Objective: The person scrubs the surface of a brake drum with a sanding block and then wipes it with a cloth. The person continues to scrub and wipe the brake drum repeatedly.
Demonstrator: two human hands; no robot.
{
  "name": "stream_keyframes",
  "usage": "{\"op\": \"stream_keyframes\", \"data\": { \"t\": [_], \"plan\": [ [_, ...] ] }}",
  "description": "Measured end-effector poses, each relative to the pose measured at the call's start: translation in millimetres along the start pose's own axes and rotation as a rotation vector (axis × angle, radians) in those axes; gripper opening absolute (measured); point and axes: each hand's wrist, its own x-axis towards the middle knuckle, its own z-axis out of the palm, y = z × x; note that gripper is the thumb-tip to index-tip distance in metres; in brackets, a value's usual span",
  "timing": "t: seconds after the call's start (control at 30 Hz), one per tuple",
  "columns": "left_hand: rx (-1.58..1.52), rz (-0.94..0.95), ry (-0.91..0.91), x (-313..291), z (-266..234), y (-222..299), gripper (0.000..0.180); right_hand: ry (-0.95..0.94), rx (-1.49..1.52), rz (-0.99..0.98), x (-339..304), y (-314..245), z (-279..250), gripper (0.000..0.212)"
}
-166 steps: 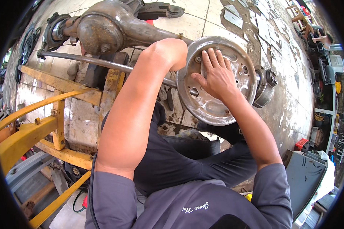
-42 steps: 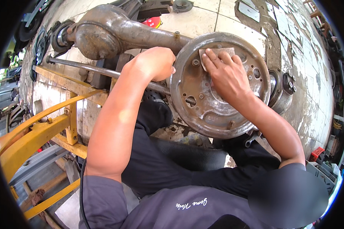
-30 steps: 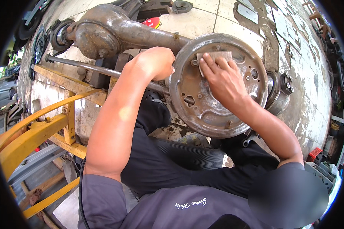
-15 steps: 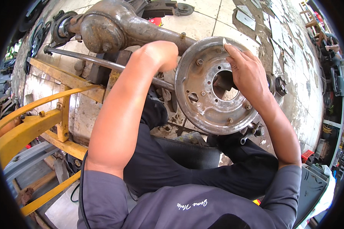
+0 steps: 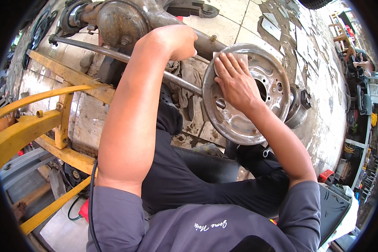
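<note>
A round, worn metal brake backing plate (image 5: 277,63) stands tilted at the end of a rusty axle housing (image 5: 153,14). Flat against its upper left face lies my right hand (image 5: 238,86), fingers stretched out and pressing a pale brown piece of sandpaper (image 5: 216,63) to the metal. My left hand (image 5: 182,43) is bent down at the wrist beside the axle tube, left of the plate's rim. Most of its fingers are hidden behind the hand, so what it touches does not show. The plate has a central hole and several bolt holes.
A steel rod (image 5: 109,52) runs from the left toward the plate. Yellow metal frame bars (image 5: 29,128) stand at my left. A ribbed black tyre (image 5: 208,164) lies between my legs. Broken tiles (image 5: 304,48) cover the floor at the far right.
My right hand has moved left from the plate's upper right rim to its upper left face and lies flatter. The plate is turned differently, and the view has shifted slightly. My left hand stays beside the axle.
</note>
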Motion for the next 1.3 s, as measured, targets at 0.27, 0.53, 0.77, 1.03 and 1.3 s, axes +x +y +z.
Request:
{"op": "stream_keyframes", "data": {
  "t": [0.27, 0.53, 0.77, 1.03, 1.3],
  "plan": [
    [-0.031, -0.035, 0.020, 3, 7, -7, 0.050, -0.055, 0.039, -0.037, -8, -15, -7, 0.053],
    [-0.071, -0.010, 0.003, 0, 6, -8, 0.052, -0.048, 0.049, -0.011, -15, -22, -5, 0.053],
    [-0.062, 0.050, 0.030, 10, 14, -12, 0.051, 0.019, 0.038, 0.057, 7, -25, 0, 0.050],
    [-0.086, -0.028, 0.022, -3, 10, -16, 0.051, -0.007, 0.091, 0.050, 6, -31, -6, 0.052],
    [-0.082, -0.021, 0.001, -7, 7, -9, 0.052, 0.020, 0.084, 0.055, 1, -39, 0, 0.053]
  ]
}}
